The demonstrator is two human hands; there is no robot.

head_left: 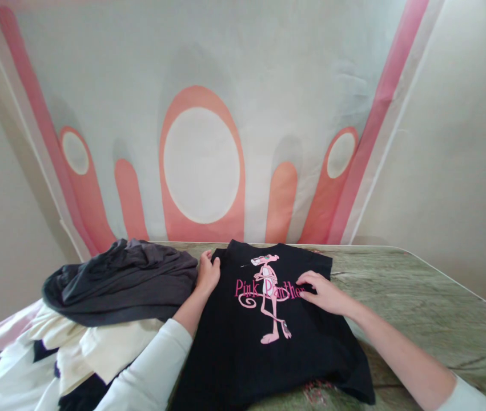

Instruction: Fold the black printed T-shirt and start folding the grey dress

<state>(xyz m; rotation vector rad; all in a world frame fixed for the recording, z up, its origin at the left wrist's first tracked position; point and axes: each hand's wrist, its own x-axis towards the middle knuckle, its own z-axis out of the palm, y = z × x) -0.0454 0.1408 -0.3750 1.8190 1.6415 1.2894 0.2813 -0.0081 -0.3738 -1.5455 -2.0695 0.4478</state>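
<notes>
A black T-shirt [234,337] with a pink cartoon panther and the words "Pink Panther" lies spread on the table, its neckline toward the wall. At its left sleeve edge is my left hand [209,275], touching the cloth with thumb and fingers a little apart. My right hand [322,292] rests on the shirt's right chest, beside the end of the lettering, its thumb and fingers apart. The lower hem is uneven and runs toward the bottom of the view.
Left of the shirt is a heap of clothes: a dark grey garment [127,279] on top of cream cloth [109,345] and white cloth [15,371]. The wood-patterned table [431,308] ends at a wall with a pink-and-grey printed backdrop [268,74].
</notes>
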